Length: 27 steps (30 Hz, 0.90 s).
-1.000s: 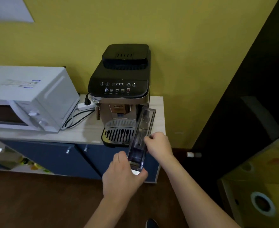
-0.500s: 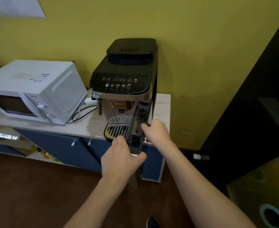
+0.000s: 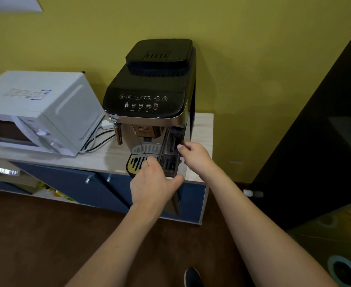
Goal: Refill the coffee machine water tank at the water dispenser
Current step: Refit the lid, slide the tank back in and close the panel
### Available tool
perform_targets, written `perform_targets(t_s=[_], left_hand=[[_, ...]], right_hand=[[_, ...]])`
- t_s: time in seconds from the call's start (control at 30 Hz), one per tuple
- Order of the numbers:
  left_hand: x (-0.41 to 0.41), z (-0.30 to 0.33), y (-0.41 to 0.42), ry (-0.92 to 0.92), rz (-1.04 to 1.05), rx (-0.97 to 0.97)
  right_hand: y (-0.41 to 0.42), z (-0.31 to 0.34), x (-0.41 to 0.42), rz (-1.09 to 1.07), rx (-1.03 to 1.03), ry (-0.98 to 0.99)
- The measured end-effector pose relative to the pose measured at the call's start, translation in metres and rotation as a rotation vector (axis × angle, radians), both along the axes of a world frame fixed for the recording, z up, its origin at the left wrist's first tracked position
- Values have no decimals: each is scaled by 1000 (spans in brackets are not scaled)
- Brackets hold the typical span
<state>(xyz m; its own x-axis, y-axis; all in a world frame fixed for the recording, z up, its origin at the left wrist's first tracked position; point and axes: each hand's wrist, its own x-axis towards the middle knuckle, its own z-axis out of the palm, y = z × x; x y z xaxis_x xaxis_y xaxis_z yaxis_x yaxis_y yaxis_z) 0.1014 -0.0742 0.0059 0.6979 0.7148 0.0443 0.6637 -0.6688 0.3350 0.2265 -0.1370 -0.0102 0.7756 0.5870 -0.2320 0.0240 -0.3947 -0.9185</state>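
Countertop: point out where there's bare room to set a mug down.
Countertop: a bare strip right of the coffee machine, up to the edge. A smaller patch lies in front of the cables, between microwave and machine. Both hands crowd the water tank.

The black and silver coffee machine (image 3: 149, 104) stands on the pale wooden counter (image 3: 201, 129), with the white microwave oven (image 3: 37, 112) to its left. The clear plastic water tank (image 3: 170, 152) sits in the machine's front right side, between the left hand (image 3: 152, 183) and the right hand (image 3: 195, 156).
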Motion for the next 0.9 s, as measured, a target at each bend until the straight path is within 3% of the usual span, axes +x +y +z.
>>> perform_targets(t_s=[0.9], left_hand=[[12,-5,6,-14,0,9]], right_hand=[[4,-8,16,-19,120,85]])
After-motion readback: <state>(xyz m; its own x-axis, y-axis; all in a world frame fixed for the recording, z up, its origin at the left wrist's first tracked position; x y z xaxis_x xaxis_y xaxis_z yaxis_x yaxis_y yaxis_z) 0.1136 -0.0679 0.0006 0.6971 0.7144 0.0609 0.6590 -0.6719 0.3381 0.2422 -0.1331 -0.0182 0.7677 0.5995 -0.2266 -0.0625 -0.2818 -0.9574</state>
